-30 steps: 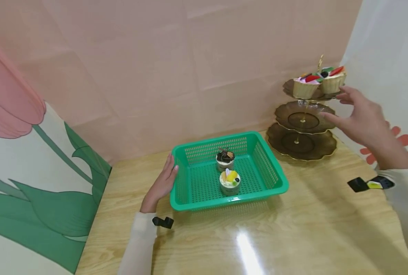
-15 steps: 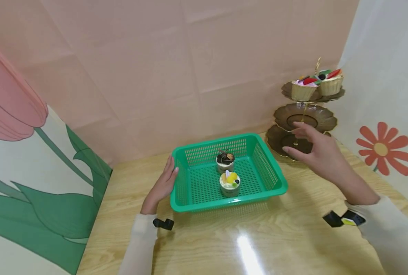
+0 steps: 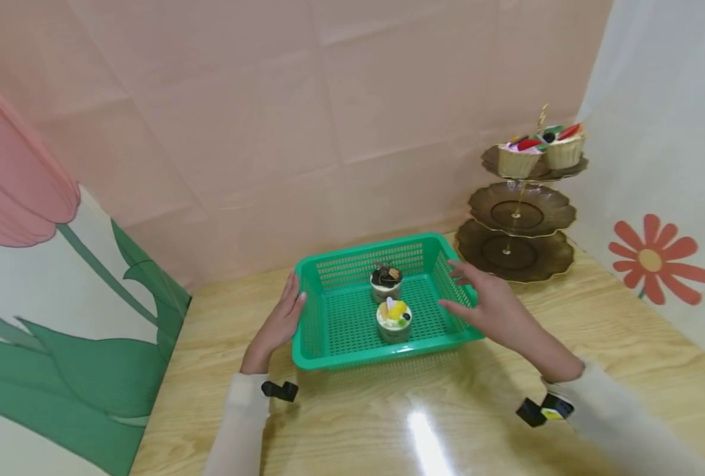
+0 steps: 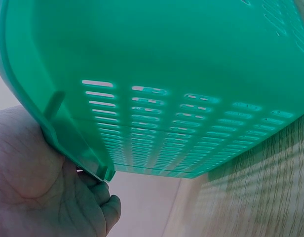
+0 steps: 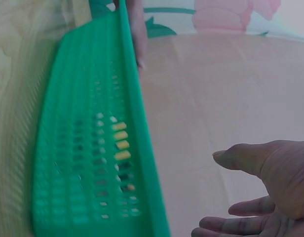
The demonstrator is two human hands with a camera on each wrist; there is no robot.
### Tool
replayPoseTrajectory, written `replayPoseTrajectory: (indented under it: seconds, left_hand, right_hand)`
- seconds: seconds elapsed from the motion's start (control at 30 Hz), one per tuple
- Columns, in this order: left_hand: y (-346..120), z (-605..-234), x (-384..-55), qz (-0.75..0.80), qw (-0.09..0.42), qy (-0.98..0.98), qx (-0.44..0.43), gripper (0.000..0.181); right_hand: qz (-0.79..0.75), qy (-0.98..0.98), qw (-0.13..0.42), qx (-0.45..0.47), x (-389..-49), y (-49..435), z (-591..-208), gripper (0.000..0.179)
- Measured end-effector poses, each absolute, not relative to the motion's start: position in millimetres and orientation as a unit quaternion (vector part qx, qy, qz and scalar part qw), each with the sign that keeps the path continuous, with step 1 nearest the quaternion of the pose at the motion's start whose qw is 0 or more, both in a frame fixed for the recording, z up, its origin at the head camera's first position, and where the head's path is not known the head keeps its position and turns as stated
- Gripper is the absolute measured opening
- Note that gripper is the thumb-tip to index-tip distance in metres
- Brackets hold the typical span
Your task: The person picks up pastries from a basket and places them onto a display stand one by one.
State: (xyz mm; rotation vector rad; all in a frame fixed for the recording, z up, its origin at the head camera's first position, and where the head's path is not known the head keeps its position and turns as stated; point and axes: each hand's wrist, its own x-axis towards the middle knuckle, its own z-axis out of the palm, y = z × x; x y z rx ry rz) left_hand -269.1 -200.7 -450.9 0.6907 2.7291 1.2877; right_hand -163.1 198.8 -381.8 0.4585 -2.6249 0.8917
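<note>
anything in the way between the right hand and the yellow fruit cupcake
Nothing visible from above: the right hand hovers over the green basket's rim, and the yellow fruit cupcake stands uncovered inside. The dark-topped cupcake sits behind it, off that path.

Left of the stand (image 3: 544,215), the basket (image 3: 349,318) holds 2 cupcakes (image 3: 394,322).

Green basket (image 3: 352,357): no text can be read.
Fruit-topped cup (image 3: 395,333), inside the basket: too small for any print to be made out.
Dark-topped cup (image 3: 386,293), inside the basket: likewise unreadable.
Tiered stand (image 3: 539,261), right of the basket: no lettering is seen.
Yellow patch (image 3: 552,414), nearer the viewer than the basket: nothing can be read.
</note>
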Motion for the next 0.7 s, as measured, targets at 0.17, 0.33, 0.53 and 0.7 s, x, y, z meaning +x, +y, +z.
replayPoseTrajectory:
  seconds: [0.17,0.33,0.53,0.7]
  left_hand:
    - [-199.8,-450.9,-268.7,0.421,0.022,0.877,0.230,0.064]
    - [-200.5,-450.8,-271.7,0.426,0.023,0.874,0.232,0.063]
    - [-200.4,-451.0,-271.6,0.430,0.032,0.875,0.221,0.063]
    - [-200.5,-451.0,-271.3,0.427,0.024,0.876,0.225,0.064]
  right_hand:
    - [0.312,-0.927,0.131,0.160,-166.9,183.8,-391.1,0.074]
    - [0.313,-0.930,0.108,0.157,-174.7,173.0,-399.2,0.075]
    - [0.310,-0.934,0.082,0.159,-183.8,160.9,-406.8,0.073]
    - [0.292,-0.942,0.045,0.157,-191.0,149.2,-411.7,0.078]
